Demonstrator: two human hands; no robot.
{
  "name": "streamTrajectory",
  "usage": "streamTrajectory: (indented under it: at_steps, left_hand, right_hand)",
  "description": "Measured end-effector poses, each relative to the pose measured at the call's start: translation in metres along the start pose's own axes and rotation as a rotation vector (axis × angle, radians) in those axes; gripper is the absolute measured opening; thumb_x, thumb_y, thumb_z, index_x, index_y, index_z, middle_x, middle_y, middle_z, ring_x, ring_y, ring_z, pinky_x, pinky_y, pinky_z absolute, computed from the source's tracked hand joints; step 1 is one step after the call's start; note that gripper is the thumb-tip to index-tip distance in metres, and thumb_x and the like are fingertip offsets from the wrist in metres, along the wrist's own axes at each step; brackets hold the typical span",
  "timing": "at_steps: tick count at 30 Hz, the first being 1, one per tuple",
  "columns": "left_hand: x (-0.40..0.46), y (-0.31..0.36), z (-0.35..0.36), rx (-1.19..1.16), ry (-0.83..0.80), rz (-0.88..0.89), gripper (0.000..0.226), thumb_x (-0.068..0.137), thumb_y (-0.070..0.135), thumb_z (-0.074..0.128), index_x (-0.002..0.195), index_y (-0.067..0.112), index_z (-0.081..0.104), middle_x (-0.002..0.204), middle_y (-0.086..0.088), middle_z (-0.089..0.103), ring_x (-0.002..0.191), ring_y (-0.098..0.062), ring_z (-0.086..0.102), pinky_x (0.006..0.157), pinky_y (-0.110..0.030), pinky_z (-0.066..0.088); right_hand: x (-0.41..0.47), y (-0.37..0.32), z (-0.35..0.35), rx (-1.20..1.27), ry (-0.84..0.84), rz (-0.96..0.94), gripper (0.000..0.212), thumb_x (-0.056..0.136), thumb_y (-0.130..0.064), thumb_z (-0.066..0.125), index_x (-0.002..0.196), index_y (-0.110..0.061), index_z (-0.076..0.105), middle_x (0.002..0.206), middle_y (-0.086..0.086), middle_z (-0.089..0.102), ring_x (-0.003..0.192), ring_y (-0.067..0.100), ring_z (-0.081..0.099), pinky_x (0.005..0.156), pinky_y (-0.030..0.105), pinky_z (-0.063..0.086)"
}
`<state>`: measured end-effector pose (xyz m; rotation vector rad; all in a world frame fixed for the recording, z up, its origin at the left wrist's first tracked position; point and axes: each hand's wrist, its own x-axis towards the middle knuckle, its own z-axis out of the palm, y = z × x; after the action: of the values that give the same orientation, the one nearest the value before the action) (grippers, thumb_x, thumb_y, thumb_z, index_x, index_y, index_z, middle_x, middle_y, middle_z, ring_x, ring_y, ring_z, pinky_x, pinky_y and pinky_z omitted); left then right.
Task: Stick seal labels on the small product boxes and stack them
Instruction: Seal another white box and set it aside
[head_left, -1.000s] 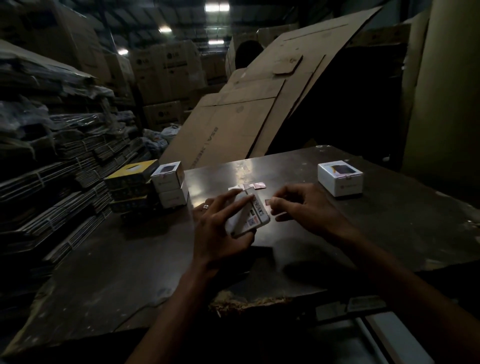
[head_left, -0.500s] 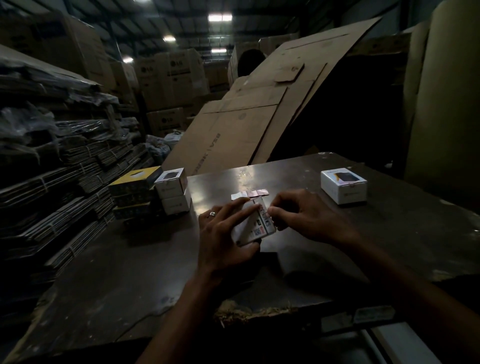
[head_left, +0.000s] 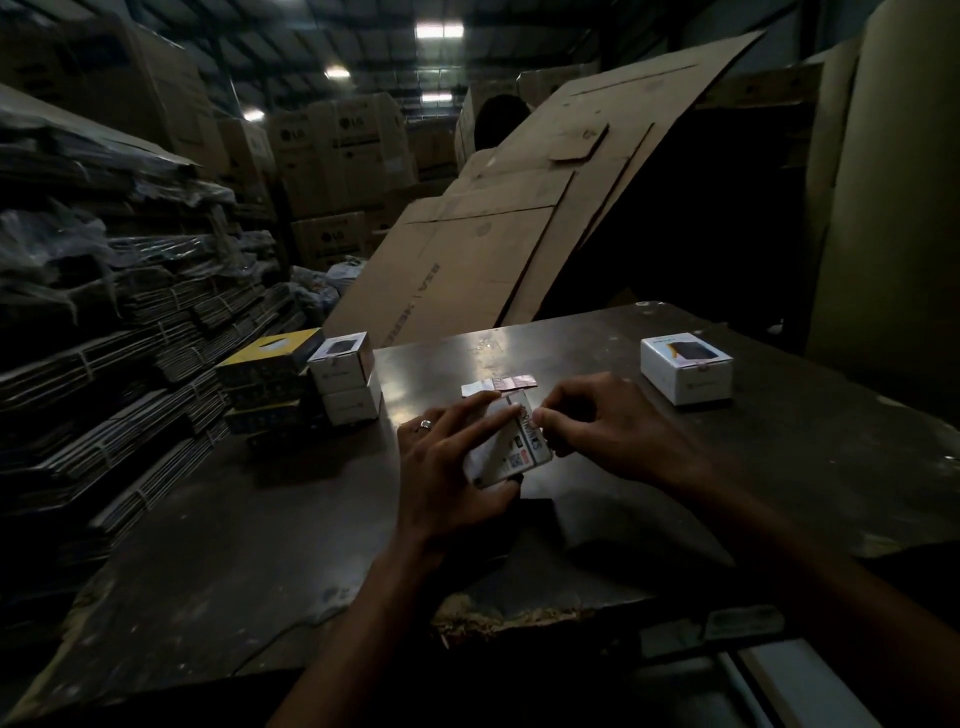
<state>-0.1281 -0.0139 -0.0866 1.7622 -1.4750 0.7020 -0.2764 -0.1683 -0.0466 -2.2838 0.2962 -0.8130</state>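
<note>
My left hand (head_left: 447, 467) grips a small white product box (head_left: 511, 447), tilted with its printed side up, just above the dark table (head_left: 260, 545). My right hand (head_left: 613, 431) has thumb and forefinger pinched together against the box's upper edge; a label between them is too small to make out. A strip of seal labels (head_left: 498, 384) lies on the table just beyond the hands. Two white boxes (head_left: 345, 376) stand stacked at the table's left. One more white box (head_left: 685, 366) sits alone at the right.
Yellow and dark flat boxes (head_left: 267, 379) are piled beside the white stack. Bundled flat cartons (head_left: 104, 338) fill the left side. Large cardboard sheets (head_left: 493, 234) lean behind the table. The table's near edge (head_left: 519, 618) is chipped.
My right hand has moved in from beside the box to touch its upper edge. My left hand has tilted the box a little more upright.
</note>
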Motion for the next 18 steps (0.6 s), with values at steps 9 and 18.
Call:
streamTrajectory:
  at_steps: [9, 18]
  left_hand:
    - [-0.001, 0.005, 0.0, 0.032, -0.022, 0.0, 0.073, 0.059, 0.041, 0.072, 0.131, 0.039, 0.063, 0.138, 0.01, 0.058, 0.117, -0.018, 0.056, 0.098, -0.04, 0.038]
    - [-0.001, 0.004, -0.001, 0.003, 0.011, -0.011, 0.074, 0.057, 0.033, 0.08, 0.129, 0.038, 0.065, 0.137, 0.012, 0.058, 0.118, -0.016, 0.057, 0.097, -0.043, 0.042]
  right_hand:
    - [-0.006, -0.001, 0.001, -0.045, 0.044, 0.023, 0.013, 0.09, -0.026, 0.072, 0.081, -0.017, 0.074, 0.071, 0.001, 0.074, 0.063, 0.006, 0.071, 0.065, 0.035, 0.06]
    - [-0.01, -0.002, 0.009, 0.096, 0.115, 0.046, 0.015, 0.083, -0.028, 0.08, 0.082, -0.014, 0.078, 0.07, -0.001, 0.074, 0.061, 0.008, 0.071, 0.055, 0.019, 0.056]
